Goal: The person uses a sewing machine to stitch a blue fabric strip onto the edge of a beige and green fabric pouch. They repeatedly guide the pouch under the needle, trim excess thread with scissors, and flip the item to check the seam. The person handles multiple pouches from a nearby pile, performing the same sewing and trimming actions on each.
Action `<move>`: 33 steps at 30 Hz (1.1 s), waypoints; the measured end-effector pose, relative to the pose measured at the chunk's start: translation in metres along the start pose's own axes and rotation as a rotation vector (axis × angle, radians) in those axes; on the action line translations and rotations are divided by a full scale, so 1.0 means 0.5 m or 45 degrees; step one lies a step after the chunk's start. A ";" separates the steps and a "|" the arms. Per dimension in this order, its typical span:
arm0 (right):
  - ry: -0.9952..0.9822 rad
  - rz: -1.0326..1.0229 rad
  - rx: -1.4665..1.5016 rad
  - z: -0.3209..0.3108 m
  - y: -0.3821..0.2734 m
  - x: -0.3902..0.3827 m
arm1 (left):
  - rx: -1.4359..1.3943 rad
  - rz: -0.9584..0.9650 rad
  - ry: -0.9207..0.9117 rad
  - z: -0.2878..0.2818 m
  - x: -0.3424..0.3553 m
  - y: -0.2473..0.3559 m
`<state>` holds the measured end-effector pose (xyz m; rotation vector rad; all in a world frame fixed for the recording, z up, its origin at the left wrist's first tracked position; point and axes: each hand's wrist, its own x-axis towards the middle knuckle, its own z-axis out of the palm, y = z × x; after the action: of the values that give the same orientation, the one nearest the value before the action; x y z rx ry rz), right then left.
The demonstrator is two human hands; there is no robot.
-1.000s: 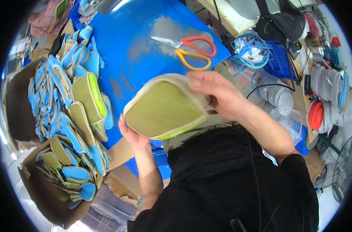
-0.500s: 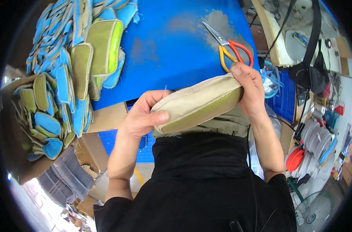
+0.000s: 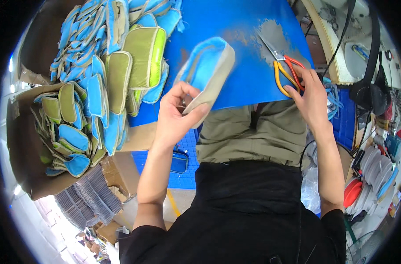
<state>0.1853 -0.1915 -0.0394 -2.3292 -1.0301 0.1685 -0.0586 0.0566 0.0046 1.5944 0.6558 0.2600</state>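
My left hand (image 3: 176, 110) pinches one end of a rounded, beige-sided fabric pouch piece (image 3: 224, 66), tilted upright so its blue lining faces left. The piece is above the blue tabletop and slightly blurred. At the right, my right hand (image 3: 312, 97) has its thumb at the yellow loop and its fingers around the red loop of a pair of scissors (image 3: 282, 61). The blades lie on the table, pointing away to the upper left. Part of the handles is hidden by the fingers.
Heaped at the table's left are blue and green fabric pouches (image 3: 143, 57). A cardboard box (image 3: 26, 167) beside the table holds more of them. Stacked grey sheets (image 3: 92, 198) stand below it. At the far right, a cluttered bench holds white and red discs (image 3: 352, 191).
My right hand has let go of the pouch piece and moved to the scissors' handles. My left hand has turned the piece up, showing its blue inside. The view has shifted slightly.
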 end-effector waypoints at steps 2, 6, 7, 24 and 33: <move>-0.059 0.122 0.136 0.000 -0.006 0.001 | 0.134 -0.058 -0.045 0.013 0.007 -0.014; -0.127 0.161 0.152 -0.005 -0.005 0.005 | 0.812 0.253 -0.015 0.044 0.022 -0.039; -0.141 0.151 0.138 -0.005 -0.002 0.003 | 0.935 0.389 -0.009 0.052 0.023 -0.047; -0.767 0.813 2.108 0.009 -0.149 -0.143 | 0.138 -0.171 -0.009 0.041 0.041 -0.118; -0.973 0.912 2.131 0.015 -0.224 -0.175 | -0.433 -0.332 0.005 0.029 0.059 -0.106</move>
<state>0.0504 -0.1904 0.0066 -0.8515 0.0053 1.5500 -0.0404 0.0609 -0.0551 1.1706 0.7699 0.1706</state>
